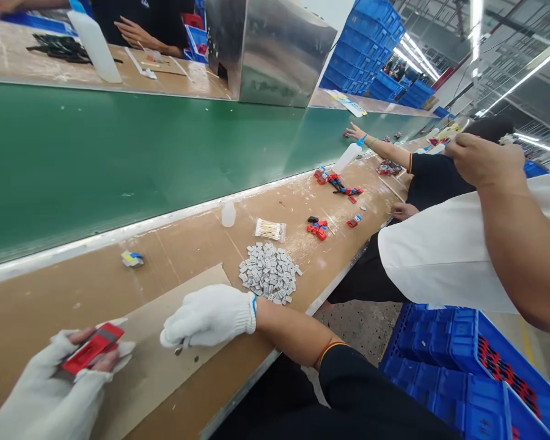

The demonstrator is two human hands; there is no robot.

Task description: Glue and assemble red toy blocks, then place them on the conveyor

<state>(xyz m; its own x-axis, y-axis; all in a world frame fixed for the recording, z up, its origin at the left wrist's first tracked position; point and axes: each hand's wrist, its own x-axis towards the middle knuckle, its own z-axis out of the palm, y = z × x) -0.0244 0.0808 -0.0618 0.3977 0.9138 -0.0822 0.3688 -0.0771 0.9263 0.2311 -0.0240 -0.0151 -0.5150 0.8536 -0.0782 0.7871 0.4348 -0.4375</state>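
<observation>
My left hand (57,388), in a white glove with bare thumb and fingertip, grips a red plastic part (89,354) with a grey strip across it. To its right, above a cardboard sheet (165,385), my right hand (208,315) has its gloved fingers curled together. A small dark piece (178,351) shows just under those fingertips; whether they hold it I cannot tell. Just beyond my right wrist lies a heap of small grey plastic pieces (270,272). A small grey, yellow and blue piece (132,259) sits farther back on the left.
A bag of cotton swabs (270,230), red parts (318,228) and a squeeze bottle (348,157) stand along the bench. The green conveyor belt (119,159) runs behind. Co-workers sit at right, one arm (499,177) raised close by. Blue crates (444,366) are stacked below right.
</observation>
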